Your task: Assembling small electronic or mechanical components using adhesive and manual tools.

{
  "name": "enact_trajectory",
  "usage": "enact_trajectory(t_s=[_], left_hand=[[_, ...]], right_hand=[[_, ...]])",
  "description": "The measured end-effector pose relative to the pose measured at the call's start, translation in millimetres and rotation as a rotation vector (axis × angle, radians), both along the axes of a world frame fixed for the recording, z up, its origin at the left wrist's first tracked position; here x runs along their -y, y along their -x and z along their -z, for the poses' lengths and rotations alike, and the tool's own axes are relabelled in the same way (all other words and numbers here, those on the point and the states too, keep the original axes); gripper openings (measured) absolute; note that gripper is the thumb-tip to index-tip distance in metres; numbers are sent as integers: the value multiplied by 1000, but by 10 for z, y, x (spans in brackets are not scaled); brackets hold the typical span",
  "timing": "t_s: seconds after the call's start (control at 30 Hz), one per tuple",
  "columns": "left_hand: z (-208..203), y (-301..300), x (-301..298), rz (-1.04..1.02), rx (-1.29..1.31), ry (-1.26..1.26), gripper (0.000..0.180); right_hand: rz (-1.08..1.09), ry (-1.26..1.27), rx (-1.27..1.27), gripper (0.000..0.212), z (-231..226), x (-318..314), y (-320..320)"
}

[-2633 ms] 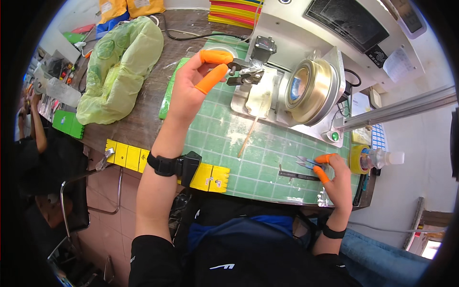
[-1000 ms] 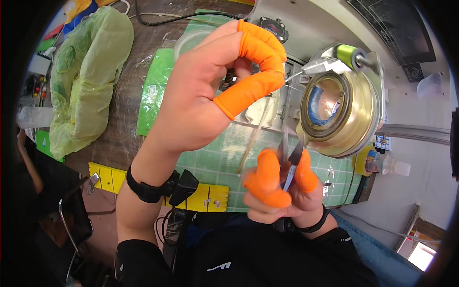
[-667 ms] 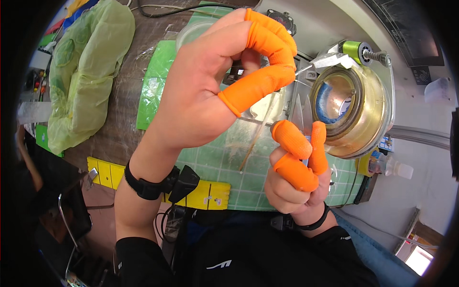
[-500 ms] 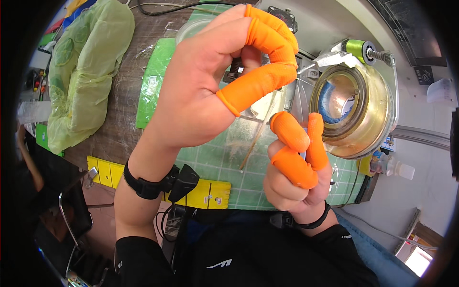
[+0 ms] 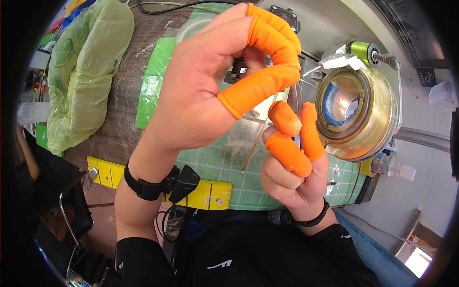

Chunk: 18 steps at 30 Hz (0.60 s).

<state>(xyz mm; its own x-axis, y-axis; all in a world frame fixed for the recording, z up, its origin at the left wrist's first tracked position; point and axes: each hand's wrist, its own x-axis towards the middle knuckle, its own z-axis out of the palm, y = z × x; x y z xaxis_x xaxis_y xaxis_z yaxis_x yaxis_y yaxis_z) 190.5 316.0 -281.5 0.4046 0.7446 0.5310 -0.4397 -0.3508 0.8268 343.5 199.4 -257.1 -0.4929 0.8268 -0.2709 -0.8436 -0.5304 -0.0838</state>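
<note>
Thread [image 5: 311, 83] is showing faintly beside the brass-coloured wheel [image 5: 375, 122], and the left hand [image 5: 201, 86] seems to be pinching it. The right hand [image 5: 293, 157] is gripping scissors [image 5: 297, 140] just below; keeping the thread taut and the blades clear of the orange finger covers [image 5: 263, 91] would be serving best. That hand is hiding most of the scissors, and the thread's ends are escaping view.
</note>
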Motion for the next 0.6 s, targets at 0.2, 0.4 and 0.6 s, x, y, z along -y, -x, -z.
enact_trajectory(t_s=[0.2,0.4,0.6], left_hand=[[101,53,-78,-57,-32,-116,14],[-79,80,-17,-4,-63,-43,14],[-280,284,-105,-298,-207,-378,11]], right_hand=[[32,-9,-32,45,10,-14,28],[-196,-222,-145,47,151,262,-138],[-225,-222,-128,57,220,746,-452]])
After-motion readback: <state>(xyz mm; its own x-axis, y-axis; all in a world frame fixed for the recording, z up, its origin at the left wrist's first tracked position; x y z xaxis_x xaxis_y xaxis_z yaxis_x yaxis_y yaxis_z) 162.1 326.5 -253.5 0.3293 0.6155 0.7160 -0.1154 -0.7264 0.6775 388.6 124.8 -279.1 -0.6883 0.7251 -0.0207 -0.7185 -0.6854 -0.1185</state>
